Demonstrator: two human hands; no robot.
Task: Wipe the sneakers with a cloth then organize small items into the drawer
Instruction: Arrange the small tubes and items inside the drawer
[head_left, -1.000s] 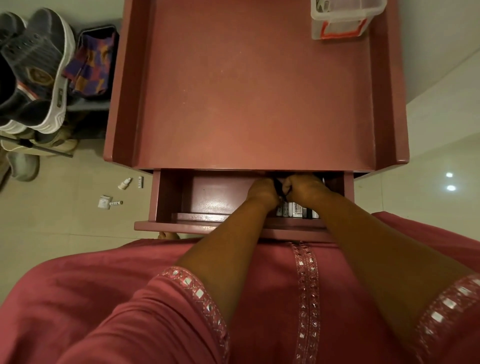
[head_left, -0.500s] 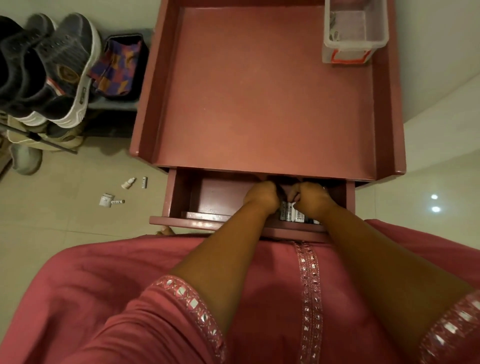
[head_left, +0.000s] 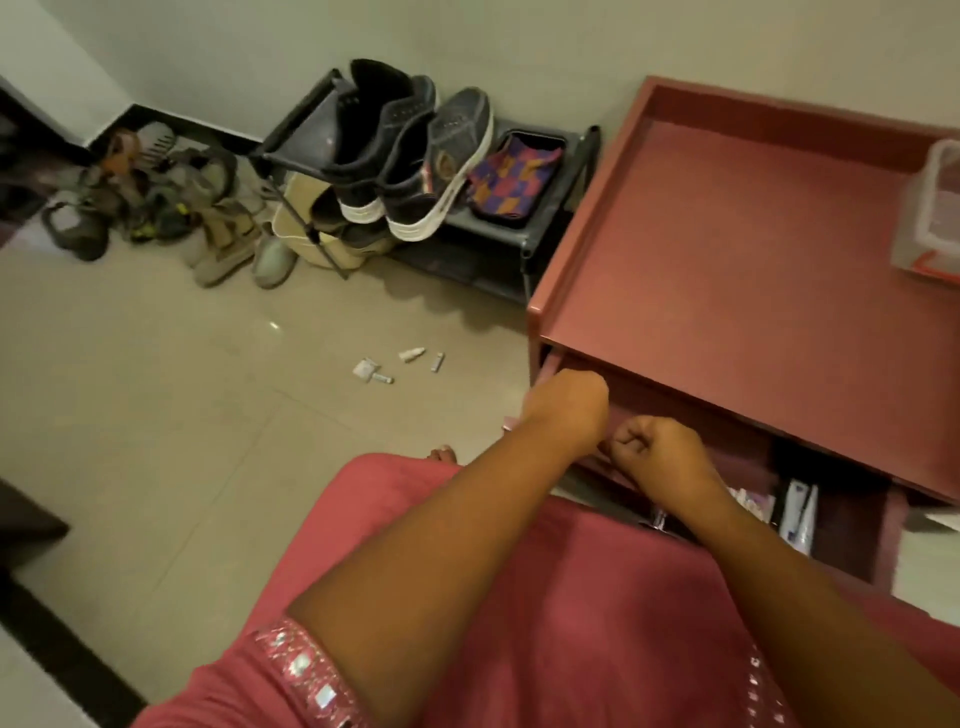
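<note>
Dark sneakers (head_left: 415, 156) with white soles lean on a black shoe rack (head_left: 540, 228), next to a colourful checked cloth (head_left: 511, 176). Several small white items (head_left: 400, 364) lie on the floor tiles to the left of the red cabinet. Its drawer (head_left: 883, 540) stands open with tubes and packets (head_left: 800, 514) at its right end. My left hand (head_left: 566, 410) hovers over the drawer's left front corner with curled fingers. Just to its right, my right hand (head_left: 654, 447) is a closed fist above the drawer. Nothing shows in either hand.
The red cabinet top (head_left: 727, 260) has raised edges and carries a clear plastic box (head_left: 930, 218) at the right. More shoes and sandals (head_left: 156, 208) are piled on the floor by the wall at the left. My red garment fills the foreground.
The view has swung left toward the floor and shoe rack. Both hands have come out of the drawer's right part and moved to its left end.
</note>
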